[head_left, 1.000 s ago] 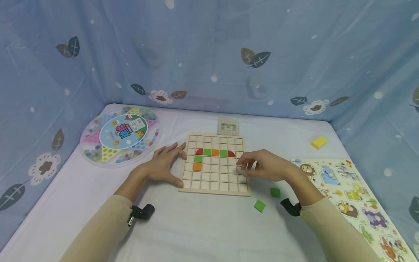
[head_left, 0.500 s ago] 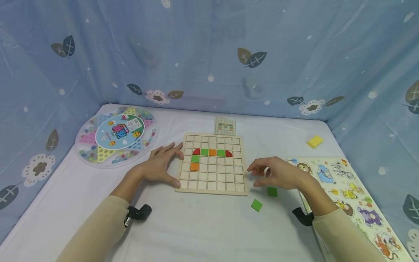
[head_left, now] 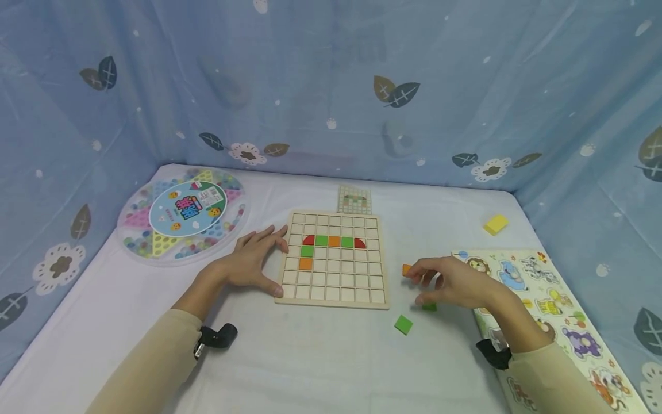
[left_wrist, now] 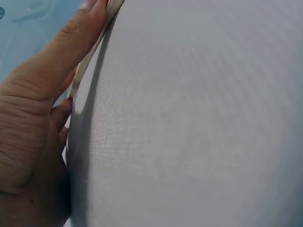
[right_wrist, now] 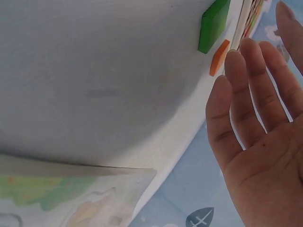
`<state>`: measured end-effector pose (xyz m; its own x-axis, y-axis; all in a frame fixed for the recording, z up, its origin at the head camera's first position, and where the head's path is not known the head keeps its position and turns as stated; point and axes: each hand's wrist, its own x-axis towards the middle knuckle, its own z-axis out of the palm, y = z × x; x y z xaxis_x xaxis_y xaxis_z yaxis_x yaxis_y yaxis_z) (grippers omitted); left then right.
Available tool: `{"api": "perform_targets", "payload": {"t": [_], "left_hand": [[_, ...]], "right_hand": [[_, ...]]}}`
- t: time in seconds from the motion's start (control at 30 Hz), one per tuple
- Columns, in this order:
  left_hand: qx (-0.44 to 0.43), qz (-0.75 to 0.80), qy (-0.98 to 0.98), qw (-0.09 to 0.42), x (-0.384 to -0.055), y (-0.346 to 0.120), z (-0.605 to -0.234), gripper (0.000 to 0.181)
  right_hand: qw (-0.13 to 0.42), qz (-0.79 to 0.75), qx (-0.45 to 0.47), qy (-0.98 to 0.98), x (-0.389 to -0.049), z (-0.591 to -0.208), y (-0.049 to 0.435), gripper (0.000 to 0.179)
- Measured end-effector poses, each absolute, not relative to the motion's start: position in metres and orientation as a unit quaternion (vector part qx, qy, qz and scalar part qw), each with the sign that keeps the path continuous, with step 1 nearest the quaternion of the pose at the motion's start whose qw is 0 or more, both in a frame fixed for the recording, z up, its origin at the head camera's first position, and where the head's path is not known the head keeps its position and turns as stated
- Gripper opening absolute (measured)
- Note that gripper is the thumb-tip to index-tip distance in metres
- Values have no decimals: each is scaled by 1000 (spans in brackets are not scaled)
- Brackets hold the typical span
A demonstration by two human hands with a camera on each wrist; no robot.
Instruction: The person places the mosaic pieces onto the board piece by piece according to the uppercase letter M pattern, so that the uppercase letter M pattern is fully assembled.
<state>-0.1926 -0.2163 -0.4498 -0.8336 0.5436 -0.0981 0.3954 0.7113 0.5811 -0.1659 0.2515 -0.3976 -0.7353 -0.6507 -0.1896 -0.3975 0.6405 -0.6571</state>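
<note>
My left hand (head_left: 252, 260) rests at the left side of a wooden grid board (head_left: 333, 282), its thumb on the near-left corner and its fingertips along the left edge. In the left wrist view the thumb (left_wrist: 71, 42) touches the board's rim. Red, green and orange tiles lie in an arch-like row on the grid. Right of the board, my right hand (head_left: 455, 283) hovers with loosely bent fingers over an orange tile (head_left: 405, 269) and a partly covered green tile (head_left: 429, 307). The right wrist view shows nothing in the palm. Another green tile (head_left: 404, 325) lies nearer.
Behind the board lies a small pattern card (head_left: 354, 200). A round marble game board (head_left: 183, 215) stands at the far left, a yellow block (head_left: 496, 224) at the far right. An animal puzzle board (head_left: 548, 322) lies under the right forearm. Blue curtains surround the white table.
My right hand has drawn back from the board's right edge, moving right and nearer. The orange tile beside its fingertips has come into view. The left hand stays on the board.
</note>
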Motion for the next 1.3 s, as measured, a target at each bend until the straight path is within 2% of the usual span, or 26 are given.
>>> {"api": "perform_targets", "payload": {"t": [0.83, 1.3], "left_hand": [[256, 285, 914, 134, -193, -216, -451, 86], [248, 281, 916, 139, -191, -211, -446, 84]], "right_hand": [[225, -288, -285, 886, -155, -407, 268, 51], [208, -291, -285, 889, -151, -405, 269, 37]]}}
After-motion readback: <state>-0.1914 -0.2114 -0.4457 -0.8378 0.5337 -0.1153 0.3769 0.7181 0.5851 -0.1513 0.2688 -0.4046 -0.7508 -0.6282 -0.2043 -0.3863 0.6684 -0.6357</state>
